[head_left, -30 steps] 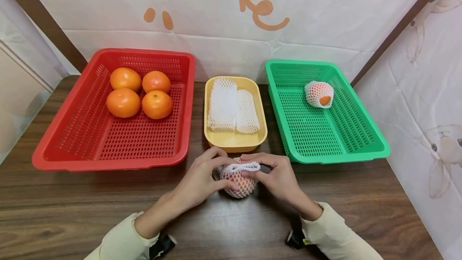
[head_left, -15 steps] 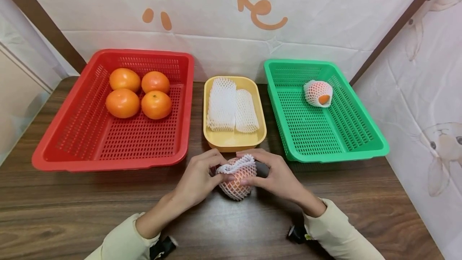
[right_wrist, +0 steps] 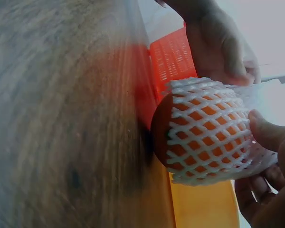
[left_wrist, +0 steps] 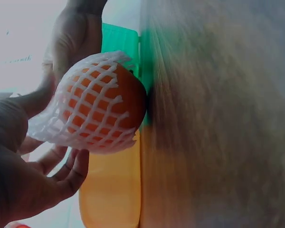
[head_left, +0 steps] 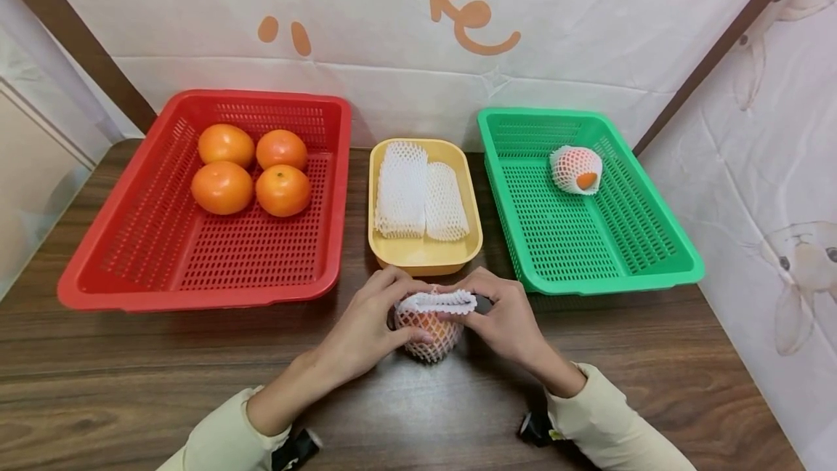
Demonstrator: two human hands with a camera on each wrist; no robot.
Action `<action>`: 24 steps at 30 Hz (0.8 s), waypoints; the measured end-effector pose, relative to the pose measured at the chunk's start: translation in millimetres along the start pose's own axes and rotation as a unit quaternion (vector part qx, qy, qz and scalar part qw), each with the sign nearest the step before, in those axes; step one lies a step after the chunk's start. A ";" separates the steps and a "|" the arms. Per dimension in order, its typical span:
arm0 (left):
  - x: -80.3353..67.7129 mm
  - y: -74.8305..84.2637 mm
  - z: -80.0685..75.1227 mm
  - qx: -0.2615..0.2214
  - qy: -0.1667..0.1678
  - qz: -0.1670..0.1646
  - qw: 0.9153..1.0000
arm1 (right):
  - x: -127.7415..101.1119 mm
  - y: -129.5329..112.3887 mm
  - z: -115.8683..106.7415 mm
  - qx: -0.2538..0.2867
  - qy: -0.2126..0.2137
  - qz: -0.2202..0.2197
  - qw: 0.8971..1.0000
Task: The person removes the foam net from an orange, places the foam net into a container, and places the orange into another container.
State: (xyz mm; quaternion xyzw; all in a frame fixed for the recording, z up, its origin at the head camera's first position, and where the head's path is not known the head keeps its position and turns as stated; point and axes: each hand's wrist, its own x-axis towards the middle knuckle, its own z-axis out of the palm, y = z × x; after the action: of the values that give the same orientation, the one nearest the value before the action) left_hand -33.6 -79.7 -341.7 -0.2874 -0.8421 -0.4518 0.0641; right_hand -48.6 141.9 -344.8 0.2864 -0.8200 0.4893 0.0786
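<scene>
An orange stands on the table in front of the yellow tray, wrapped in a white foam net sleeve. In both wrist views its underside shows bare below the net's edge, and the net extends above the fruit. My left hand grips the netted orange from the left, thumb on the near side. From the right, my right hand pinches the net's upper edge, which is drawn out flat towards that side. In the head view, the fingertips behind the net are partly hidden.
The red basket at left holds several bare oranges. In the yellow tray lie two piles of flat foam nets. The green basket at right contains one netted orange. A printed cloth hangs behind.
The net's upper edge was tilted up to the right half a second ago; now it lies level and stretched rightward. My right thumb has moved up from the net's side to its edge.
</scene>
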 end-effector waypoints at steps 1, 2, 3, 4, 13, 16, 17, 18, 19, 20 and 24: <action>-0.2 -0.2 0.3 0.004 -0.002 0.000 1.000 | 0.2 -1.1 0.2 0.001 0.004 -0.006 1.000; 0.0 -0.1 0.4 0.007 -0.002 0.001 1.000 | 0.4 -2.2 0.3 0.003 0.006 -0.011 1.000; 0.4 0.0 0.2 0.009 0.000 0.002 1.000 | 0.7 -3.3 0.3 0.006 0.005 -0.018 1.000; 0.6 -0.1 -0.2 0.008 0.004 0.003 1.000 | 1.2 -4.0 -0.1 0.008 0.001 -0.023 1.000; 2.3 -1.7 -5.6 -0.017 0.030 0.012 0.999 | 2.8 1.8 -4.2 0.005 -0.090 -0.014 0.996; 2.0 -2.2 -4.2 -0.026 0.042 0.027 0.998 | 1.7 3.2 -2.6 0.010 -0.085 -0.021 0.996; 1.9 -2.5 -3.5 -0.030 0.047 0.033 0.998 | 1.3 3.2 -2.2 0.009 -0.079 -0.026 0.997; 1.8 -2.9 -2.7 -0.032 0.052 0.039 0.997 | 0.8 3.6 -1.6 0.007 -0.071 -0.030 0.997; 1.6 -3.3 -2.2 -0.032 0.057 0.044 0.997 | 0.5 3.8 -1.3 0.004 -0.062 -0.034 0.997; 1.2 -3.5 -1.8 -0.032 0.060 0.048 0.997 | 0.4 3.4 -1.0 0.001 -0.052 -0.042 0.998; 1.3 -2.4 -2.4 -0.015 0.041 0.041 0.998 | -0.8 6.0 0.1 -0.009 -0.022 -0.064 0.998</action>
State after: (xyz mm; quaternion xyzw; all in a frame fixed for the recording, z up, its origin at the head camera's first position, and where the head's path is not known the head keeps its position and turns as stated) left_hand -36.3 -82.1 -341.6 -0.3042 -0.8192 -0.4730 0.1126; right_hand -51.2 144.3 -349.7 0.3480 -0.8060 0.4694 0.0942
